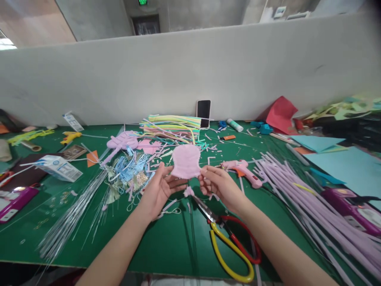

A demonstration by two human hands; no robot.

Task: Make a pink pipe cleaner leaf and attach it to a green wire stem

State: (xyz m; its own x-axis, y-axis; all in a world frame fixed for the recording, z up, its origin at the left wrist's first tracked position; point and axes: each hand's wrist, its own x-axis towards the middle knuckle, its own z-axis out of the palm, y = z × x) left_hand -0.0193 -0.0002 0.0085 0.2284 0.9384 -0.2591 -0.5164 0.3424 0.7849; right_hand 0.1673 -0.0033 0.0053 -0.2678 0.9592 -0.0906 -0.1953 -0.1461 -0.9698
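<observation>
Both my hands hold up a flat pink fuzzy piece (186, 160) made of pipe cleaners, above a green table (166, 246). My left hand (159, 188) pinches its lower left edge, palm turned up. My right hand (218, 184) grips its lower right edge with closed fingers. A short pink stub (188, 192) hangs below the piece, between the hands. Scissors with red and yellow handles (230, 244) lie just under my right wrist.
A pink glue gun (244, 170) lies right of my hands. Lilac pipe cleaners (309, 208) spread at right; coloured ones (172, 126) are piled behind. Silver wires (70, 220), blue tassels (131, 167), a carton (58, 167), a phone (203, 113), paper sheets (342, 159) surround.
</observation>
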